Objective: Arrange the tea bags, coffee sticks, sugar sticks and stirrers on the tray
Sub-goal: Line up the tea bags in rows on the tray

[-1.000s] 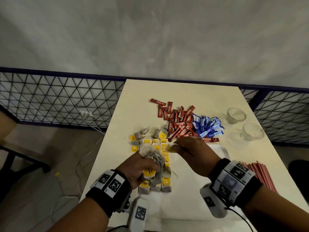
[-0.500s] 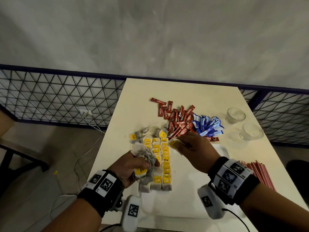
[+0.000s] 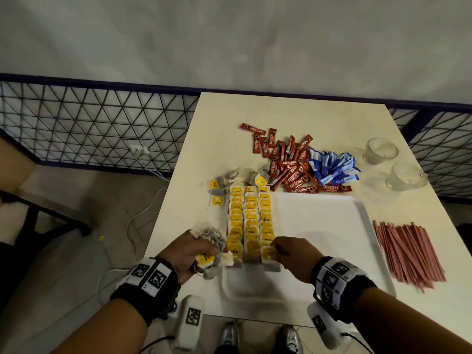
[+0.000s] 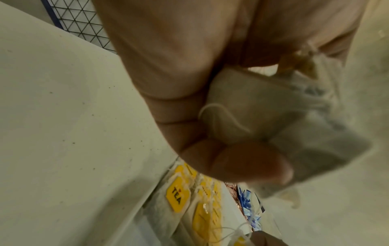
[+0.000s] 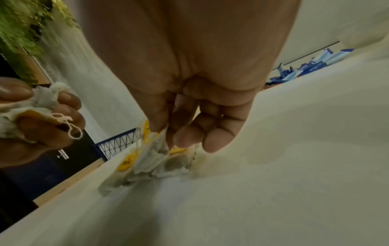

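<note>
Three neat rows of yellow-tagged tea bags [image 3: 251,221] lie along the left side of the white tray [image 3: 332,226]. My left hand [image 3: 194,251] grips a bunch of tea bags [image 4: 263,116] just left of the rows. At the near end of the right row, my right hand [image 3: 286,254] pinches a single tea bag [image 5: 155,154] low over the tray. Red coffee sticks [image 3: 288,164] and blue sugar sticks [image 3: 334,167] are heaped beyond the tray. Red stirrers [image 3: 406,251] lie to its right.
A few loose tea bags [image 3: 224,185] lie on the table past the tray's far left corner. Two glass cups [image 3: 380,150] stand at the far right. A metal mesh fence [image 3: 89,129] runs behind the table, whose left edge is close to my left hand.
My right hand came back from the far end of the rows to the near end with one tea bag. My left hand, still holding the bunch, shifted slightly toward me.
</note>
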{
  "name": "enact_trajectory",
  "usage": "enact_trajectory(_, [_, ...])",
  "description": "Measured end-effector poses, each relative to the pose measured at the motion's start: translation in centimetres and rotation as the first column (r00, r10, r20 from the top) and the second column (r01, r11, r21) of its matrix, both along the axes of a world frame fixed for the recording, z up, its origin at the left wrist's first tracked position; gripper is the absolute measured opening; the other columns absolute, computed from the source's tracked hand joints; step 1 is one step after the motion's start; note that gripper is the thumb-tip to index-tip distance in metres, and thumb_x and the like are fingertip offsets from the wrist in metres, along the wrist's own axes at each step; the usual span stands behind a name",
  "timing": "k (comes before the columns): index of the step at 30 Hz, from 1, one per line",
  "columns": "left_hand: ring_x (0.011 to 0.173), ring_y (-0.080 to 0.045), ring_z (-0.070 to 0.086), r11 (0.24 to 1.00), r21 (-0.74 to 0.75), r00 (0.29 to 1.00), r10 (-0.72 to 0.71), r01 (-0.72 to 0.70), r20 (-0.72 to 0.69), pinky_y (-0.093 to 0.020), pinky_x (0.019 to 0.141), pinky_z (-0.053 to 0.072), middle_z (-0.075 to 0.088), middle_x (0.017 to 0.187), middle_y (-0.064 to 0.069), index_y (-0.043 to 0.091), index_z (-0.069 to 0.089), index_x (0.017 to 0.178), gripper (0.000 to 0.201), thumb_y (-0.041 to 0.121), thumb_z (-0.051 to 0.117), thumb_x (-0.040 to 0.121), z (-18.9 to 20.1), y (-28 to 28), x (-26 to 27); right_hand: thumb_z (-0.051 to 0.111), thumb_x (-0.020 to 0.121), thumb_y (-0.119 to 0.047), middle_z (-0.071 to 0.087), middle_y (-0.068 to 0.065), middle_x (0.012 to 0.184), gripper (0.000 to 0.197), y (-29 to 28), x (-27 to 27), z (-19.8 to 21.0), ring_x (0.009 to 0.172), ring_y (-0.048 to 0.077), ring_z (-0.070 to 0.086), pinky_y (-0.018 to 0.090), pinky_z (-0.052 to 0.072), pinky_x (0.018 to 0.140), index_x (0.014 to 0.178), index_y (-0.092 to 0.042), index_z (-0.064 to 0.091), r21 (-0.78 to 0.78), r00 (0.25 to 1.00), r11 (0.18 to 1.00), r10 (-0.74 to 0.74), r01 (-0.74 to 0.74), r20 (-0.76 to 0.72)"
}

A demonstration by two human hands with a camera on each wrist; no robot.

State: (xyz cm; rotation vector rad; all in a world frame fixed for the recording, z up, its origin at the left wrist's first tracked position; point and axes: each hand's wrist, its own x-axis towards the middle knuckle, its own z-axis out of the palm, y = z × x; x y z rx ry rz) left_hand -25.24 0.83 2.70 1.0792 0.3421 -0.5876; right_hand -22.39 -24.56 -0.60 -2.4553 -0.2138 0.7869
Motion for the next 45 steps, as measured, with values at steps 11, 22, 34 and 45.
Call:
enact_trajectory(11, [0.038, -0.022, 0.043, 0.999, 0.02, 0.999, -0.043, 0.042, 0.027, -0.025, 0.045, 0.037, 0.051, 0.08, -0.03, -0.008, 0.058, 0.075, 0.031, 0.004, 0.068, 0.048, -1.0, 1.0, -1.0, 0.052, 0.092, -0.03, 0.06, -0.001, 0.087, 0.012, 1.0, -0.8, -2.2, 0.081, 0.021, 0.055, 0.025, 0.039, 0.067, 0.098, -0.023, 0.059, -0.071, 0.987, 0.984, -0.162, 0.162, 0.011])
enact_trajectory(22, [0.035, -0.021, 0.043, 0.999, 0.004, 0.999, -0.046, 0.046, 0.023, -0.024, 0.045, 0.033, 0.055, 0.068, -0.024, -0.009, 0.051, 0.085, 0.042, 0.004, 0.067, 0.049, -1.1, 1.0, -1.6, 0.072, 0.076, -0.031, 0.051, -0.007, 0.1, 0.024, -0.2, -1.8, -2.4, 0.077, 0.013, 0.054, 0.018, 0.041, 0.068, 0.096, -0.023, 0.061, 0.065, 0.961, 0.997, 0.032, -0.052, 0.273])
enact_trajectory(34, [0.037, -0.026, 0.046, 0.999, 0.044, 0.999, -0.021, 0.02, 0.024, -0.025, 0.044, 0.039, 0.056, 0.08, -0.027, -0.005, 0.058, 0.078, 0.033, 0.005, 0.069, 0.048, -0.9, 0.3, -1.3, 0.062, 0.088, -0.029, 0.049, 0.002, 0.124, 0.038, 0.4, -0.9, -3.1, 0.107, 0.024, 0.056, 0.025, 0.041, 0.089, 0.124, -0.022, 0.059, -0.089, 0.946, 0.982, 0.187, -0.169, 0.264])
enact_trajectory(45, [0.036, -0.029, 0.049, 0.998, 0.06, 0.999, -0.003, 0.002, 0.032, -0.024, 0.042, 0.04, 0.056, 0.08, -0.026, -0.009, 0.051, 0.086, 0.044, 0.003, 0.068, 0.047, -0.8, 0.3, -1.0, 0.065, 0.08, -0.033, 0.054, 0.002, 0.118, 0.038, 0.8, -0.6, -2.5, 0.105, 0.027, 0.055, 0.033, 0.047, 0.089, 0.117, -0.024, 0.063, -0.118, 0.928, 0.977, 0.205, -0.177, 0.31])
